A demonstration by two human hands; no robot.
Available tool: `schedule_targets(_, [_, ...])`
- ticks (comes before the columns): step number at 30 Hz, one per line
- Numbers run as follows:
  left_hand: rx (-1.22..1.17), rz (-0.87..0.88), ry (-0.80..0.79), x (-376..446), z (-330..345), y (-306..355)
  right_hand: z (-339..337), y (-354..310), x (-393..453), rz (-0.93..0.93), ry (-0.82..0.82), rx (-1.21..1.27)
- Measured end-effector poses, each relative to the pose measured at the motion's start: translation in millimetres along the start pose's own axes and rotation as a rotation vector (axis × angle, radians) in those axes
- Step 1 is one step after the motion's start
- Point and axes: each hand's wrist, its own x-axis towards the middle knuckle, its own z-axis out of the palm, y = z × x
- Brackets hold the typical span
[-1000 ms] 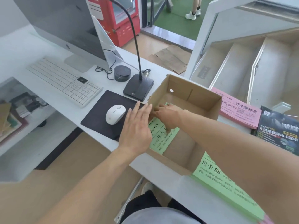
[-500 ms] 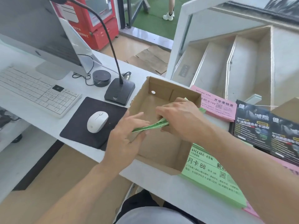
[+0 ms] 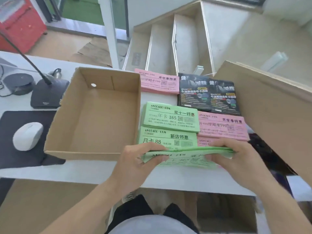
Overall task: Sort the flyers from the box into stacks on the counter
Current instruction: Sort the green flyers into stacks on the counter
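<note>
Green flyers (image 3: 187,155) between left hand (image 3: 135,159), right hand (image 3: 236,157) grip

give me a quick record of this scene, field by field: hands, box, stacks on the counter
left hand: grips the left end of the green bundle
right hand: grips its right end
box: open, nothing inside
green stacks: 365 stack, 88 stack
pink stacks: far, near
black flyers: beside far pink
</note>
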Motion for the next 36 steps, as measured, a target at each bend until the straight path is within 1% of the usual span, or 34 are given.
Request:
schedule_targets(2, [-0.010, -0.116, -0.003, -11.6, 19.9, -9.4, 9.6, 25.7, -12.8, 0.018, -0.031, -0.011])
schedule_targets(4, [-0.031, -0.219, 0.029, -23.5, 36.9, -17.0, 20.9, 47.0, -23.0, -0.003, -0.049, -0.005])
schedule_targets(7, [-0.005, -0.256, 0.059, -36.0, 51.4, -24.6, 34.7, 73.0, -31.5, -0.037, -0.031, 0.053])
schedule_targets(11, [0.044, -0.324, 0.042, -48.7, 59.9, -36.4, 50.0, 99.0, -35.9, 0.003, -0.017, 0.110])
schedule_targets(14, [0.027, -0.360, 0.142, -57.2, 70.4, -36.2, 55.6, 108.0, -38.7, 0.021, 0.008, 0.235])
schedule_targets(17, [0.009, -0.401, 0.264, -63.5, 84.9, -35.1, 56.9, 114.2, -40.1, 0.089, 0.031, 0.409])
schedule_targets(21, [-0.098, -0.478, 0.408, -68.2, 101.1, -39.9, 64.4, 115.9, -42.6, 0.138, 0.035, 0.475])
schedule_targets(23, [-0.060, -0.463, 0.454, -63.7, 101.3, -34.1, 63.8, 109.8, -39.8, 0.144, 0.079, 0.525])
schedule_targets(25, [-0.011, -0.396, 0.463, -52.2, 96.3, -23.2, 60.6, 99.4, -31.6, 0.138, 0.136, 0.534])
schedule_targets(28, [0.169, -0.273, 0.422, -26.4, 83.9, -10.2, 54.9, 80.6, -11.1, 0.144, 0.178, 0.501])
schedule_targets(30, [0.362, -0.237, 0.317, -6.7, 76.2, -7.9, 54.9, 68.9, 5.6, 0.180, 0.156, 0.438])
schedule_targets(33, [0.811, -0.211, 0.094, 18.9, 70.4, -5.9, 62.1, 55.8, 25.5, 0.222, 0.112, 0.361])
schedule_targets(34, [0.903, -0.221, 0.057, 26.3, 69.4, -3.6, 64.9, 52.6, 30.3, 0.236, 0.108, 0.363])
schedule_targets(36, [0.965, -0.254, 0.026, 38.9, 67.9, -1.1, 68.0, 48.8, 37.5, 0.256, 0.117, 0.361])
